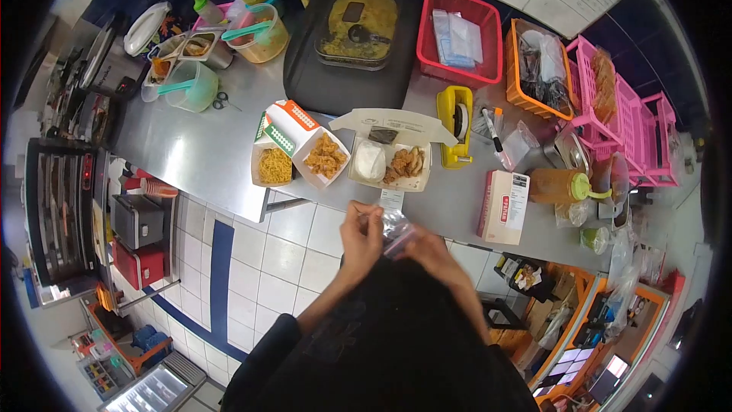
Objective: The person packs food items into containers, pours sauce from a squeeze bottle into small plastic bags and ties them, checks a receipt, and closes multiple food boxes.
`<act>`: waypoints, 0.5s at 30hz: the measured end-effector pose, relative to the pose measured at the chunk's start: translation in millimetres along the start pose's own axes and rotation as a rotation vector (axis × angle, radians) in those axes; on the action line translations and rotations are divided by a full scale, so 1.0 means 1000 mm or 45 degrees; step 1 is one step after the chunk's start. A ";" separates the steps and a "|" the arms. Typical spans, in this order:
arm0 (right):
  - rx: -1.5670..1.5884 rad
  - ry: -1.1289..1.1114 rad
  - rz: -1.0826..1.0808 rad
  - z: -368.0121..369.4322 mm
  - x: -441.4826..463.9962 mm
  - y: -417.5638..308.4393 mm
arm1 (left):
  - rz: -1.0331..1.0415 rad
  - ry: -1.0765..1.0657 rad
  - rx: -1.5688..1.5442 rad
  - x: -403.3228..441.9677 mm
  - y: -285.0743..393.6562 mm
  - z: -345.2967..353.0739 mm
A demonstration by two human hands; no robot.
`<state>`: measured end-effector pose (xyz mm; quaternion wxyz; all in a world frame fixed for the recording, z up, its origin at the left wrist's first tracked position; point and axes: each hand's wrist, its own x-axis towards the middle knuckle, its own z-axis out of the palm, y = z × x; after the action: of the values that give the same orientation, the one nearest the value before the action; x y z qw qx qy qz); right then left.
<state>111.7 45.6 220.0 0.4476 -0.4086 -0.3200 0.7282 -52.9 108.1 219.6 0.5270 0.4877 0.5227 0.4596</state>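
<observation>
Fingers [374, 218] of both hands [361, 235] [433, 252] pinch a seemingly plastic bag [396, 226], meal box [418, 129] and tape dispenser [445, 128] beyond.

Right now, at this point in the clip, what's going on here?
A person stands at a metal counter, left hand and right hand both holding a small clear plastic bag at the counter's near edge. Just beyond, an open food box holds a white mound and browned pieces. Yellow noodles sit in open packaging to its left.

pink-edged clear bag [396, 233], orange-green-white patterned carton [292, 123], red basket [459, 74], orange basket [537, 105], yellow tape dispenser [447, 125]
</observation>
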 end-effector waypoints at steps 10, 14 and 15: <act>-0.033 0.647 -0.046 -0.018 -0.007 0.008 | 0.270 -0.194 0.555 0.022 -0.001 0.037; -0.375 0.823 -0.129 -0.022 -0.002 0.014 | 0.582 -0.263 0.714 0.021 0.017 0.036; -0.372 0.823 -0.127 -0.017 -0.002 0.011 | 0.279 -0.474 0.551 0.016 0.022 0.036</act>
<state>123.2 41.5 203.8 0.4975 -0.6614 -0.2820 0.4853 -15.8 125.4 239.3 0.4449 0.7180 0.4473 0.2943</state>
